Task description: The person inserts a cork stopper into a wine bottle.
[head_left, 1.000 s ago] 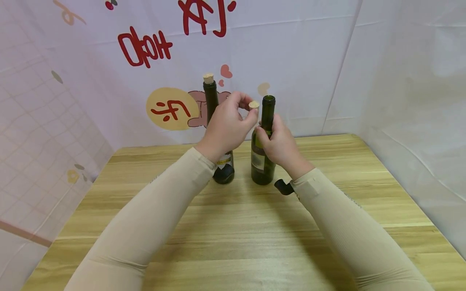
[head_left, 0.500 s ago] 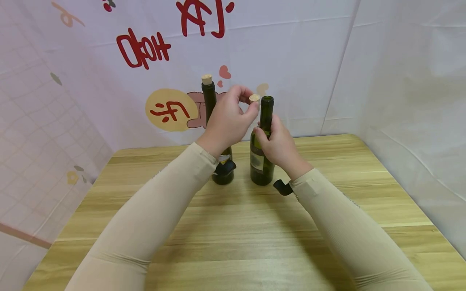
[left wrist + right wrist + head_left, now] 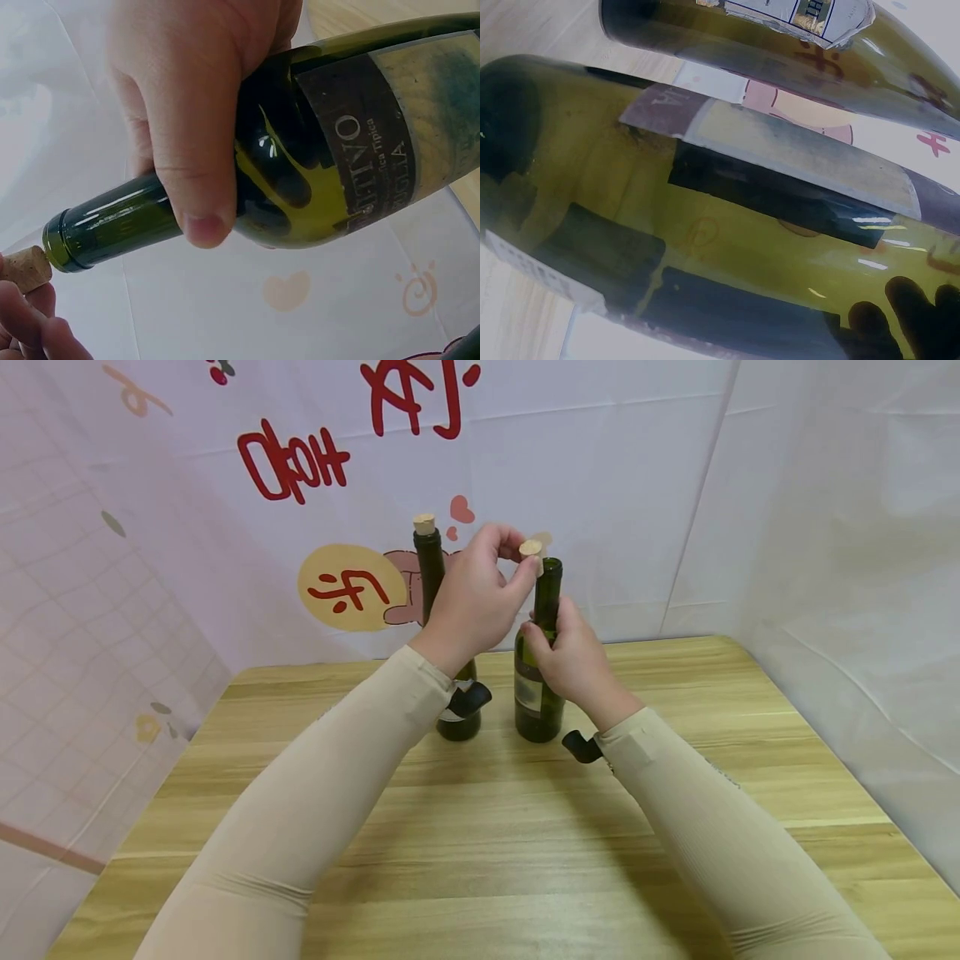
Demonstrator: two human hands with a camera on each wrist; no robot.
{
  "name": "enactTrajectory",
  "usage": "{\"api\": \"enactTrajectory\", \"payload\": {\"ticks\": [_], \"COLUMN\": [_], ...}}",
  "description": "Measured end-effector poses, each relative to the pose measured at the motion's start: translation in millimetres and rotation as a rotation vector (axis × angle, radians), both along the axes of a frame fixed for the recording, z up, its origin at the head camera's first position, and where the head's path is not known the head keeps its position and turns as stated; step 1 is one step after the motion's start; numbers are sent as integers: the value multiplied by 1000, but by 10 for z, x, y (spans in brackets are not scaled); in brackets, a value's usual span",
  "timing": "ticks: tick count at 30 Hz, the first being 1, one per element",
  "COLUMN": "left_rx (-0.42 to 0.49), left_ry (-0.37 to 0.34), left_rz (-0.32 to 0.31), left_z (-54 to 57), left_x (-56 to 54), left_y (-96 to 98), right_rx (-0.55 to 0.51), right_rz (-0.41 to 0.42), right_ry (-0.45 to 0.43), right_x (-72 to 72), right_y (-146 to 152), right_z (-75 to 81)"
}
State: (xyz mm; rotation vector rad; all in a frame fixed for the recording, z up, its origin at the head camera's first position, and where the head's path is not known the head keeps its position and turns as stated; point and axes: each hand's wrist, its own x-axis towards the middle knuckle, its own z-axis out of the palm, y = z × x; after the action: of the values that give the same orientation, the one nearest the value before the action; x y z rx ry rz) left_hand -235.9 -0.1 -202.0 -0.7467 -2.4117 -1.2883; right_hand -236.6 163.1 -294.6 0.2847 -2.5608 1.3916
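In the head view my left hand (image 3: 474, 593) pinches a cork (image 3: 531, 549) between thumb and fingers, just left of the open mouth of a green wine bottle (image 3: 538, 714). Seen from the left wrist, that cork (image 3: 28, 268) has its end right at the bottle's rim. My right hand (image 3: 576, 662) grips the bottle around its shoulder and lower neck, thumb along the near side. The bottle stands upright on the table. Fingers (image 3: 911, 307) show dark beside the glass in the right wrist view.
A second dark wine bottle (image 3: 431, 564) stands to the left, partly hidden behind my left hand, with a cork (image 3: 424, 525) in its mouth. The wooden table (image 3: 480, 860) meets a printed white wall sheet (image 3: 600, 468) at the back. Black camera mounts (image 3: 581, 747) hang at the wrists.
My left hand has raised the cork and carried it slightly right, closer to the bottle's mouth. The right hand keeps its hold on the bottle.
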Motion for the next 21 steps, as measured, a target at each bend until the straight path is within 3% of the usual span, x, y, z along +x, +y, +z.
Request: {"api": "enactTrajectory", "payload": {"ticks": [21], "left_rx": [-1], "left_ry": [7], "left_rz": [-5], "left_z": [42], "left_x": [-94], "left_y": [110], "right_rx": [4], "right_rz": [9], "right_ry": [6], "right_x": [23], "right_y": [3], "right_z": [5]}}
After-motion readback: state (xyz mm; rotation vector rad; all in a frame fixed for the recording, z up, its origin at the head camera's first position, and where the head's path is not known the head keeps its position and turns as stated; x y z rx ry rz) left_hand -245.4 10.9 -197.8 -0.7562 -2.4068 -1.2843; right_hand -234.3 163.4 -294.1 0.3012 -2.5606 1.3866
